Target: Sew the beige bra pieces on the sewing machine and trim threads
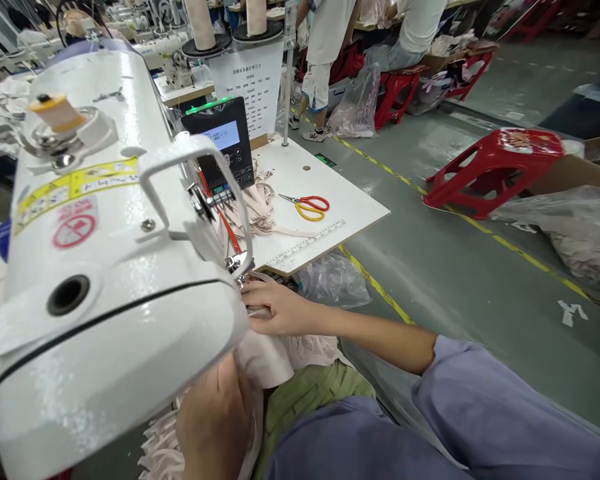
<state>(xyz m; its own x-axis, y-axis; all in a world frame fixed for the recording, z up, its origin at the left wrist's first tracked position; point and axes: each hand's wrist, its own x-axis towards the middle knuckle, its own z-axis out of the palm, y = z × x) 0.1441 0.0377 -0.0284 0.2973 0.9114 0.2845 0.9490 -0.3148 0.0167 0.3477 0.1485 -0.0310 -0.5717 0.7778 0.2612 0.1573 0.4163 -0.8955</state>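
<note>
A white sewing machine fills the left side, and its head hides part of the work. My right hand is beside the needle area, its fingers bent and closed on pale pink fabric. Lower down, my left hand is closed on the same fabric where it hangs toward my lap; the machine head covers part of this hand. More pale gathered cloth hangs below the left hand. Beyond the right hand, scissors with red and yellow handles lie on the white table, near a heap of pale strips.
A control panel stands behind the needle area, with a printed sheet and thread cones behind it. A ruler scale runs along the table edge. On the floor to the right is a red stool. Other people are at the back.
</note>
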